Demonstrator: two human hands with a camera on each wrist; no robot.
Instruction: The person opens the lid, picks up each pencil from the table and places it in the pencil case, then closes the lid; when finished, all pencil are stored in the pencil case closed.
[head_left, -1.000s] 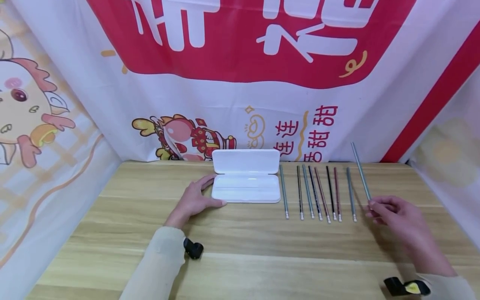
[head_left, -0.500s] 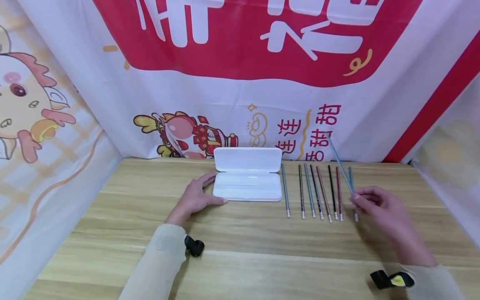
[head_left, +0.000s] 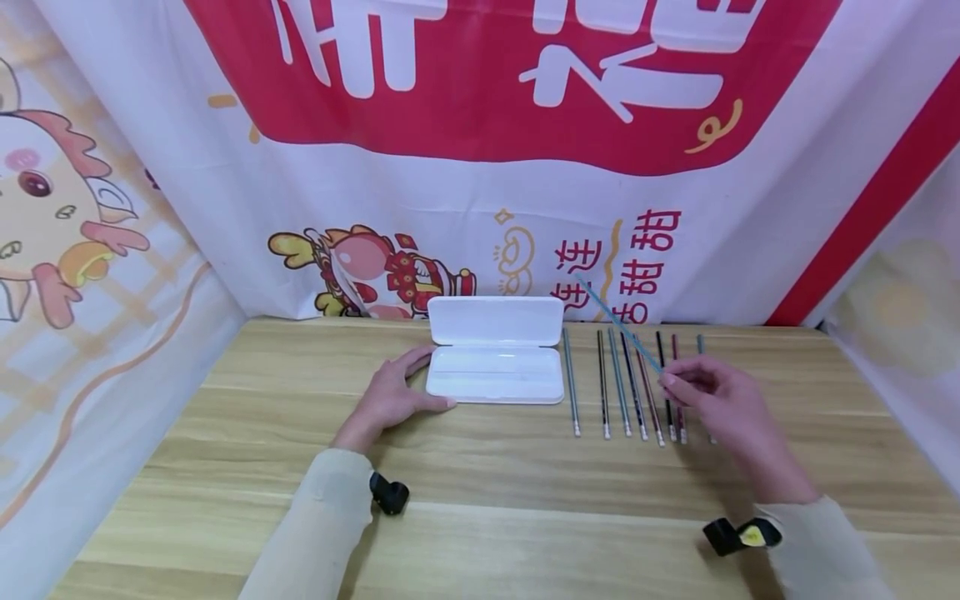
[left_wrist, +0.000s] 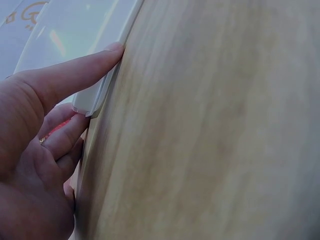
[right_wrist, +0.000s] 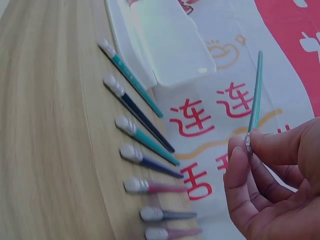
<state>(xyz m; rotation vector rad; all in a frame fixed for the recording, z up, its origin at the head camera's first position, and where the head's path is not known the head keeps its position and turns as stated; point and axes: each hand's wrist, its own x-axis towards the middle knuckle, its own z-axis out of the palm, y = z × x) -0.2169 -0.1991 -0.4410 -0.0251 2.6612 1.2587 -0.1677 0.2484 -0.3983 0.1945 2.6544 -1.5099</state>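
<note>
Above the table (head_left: 525,483), the right hand (head_left: 723,407) pinches a slim teal pencil (right_wrist: 256,95) near its silvery end. The left hand (head_left: 390,395) grips an open, glossy white case (head_left: 495,379).

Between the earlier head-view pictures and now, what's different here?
The right hand has moved left across the row of pencils, toward the white case. The blue-green pencil it pinches went along, its far end now leaning well to the left. Nothing was newly taken hold of or let go. The left hand stays at the case's left end; the case remains open and the row lies as before.
</note>
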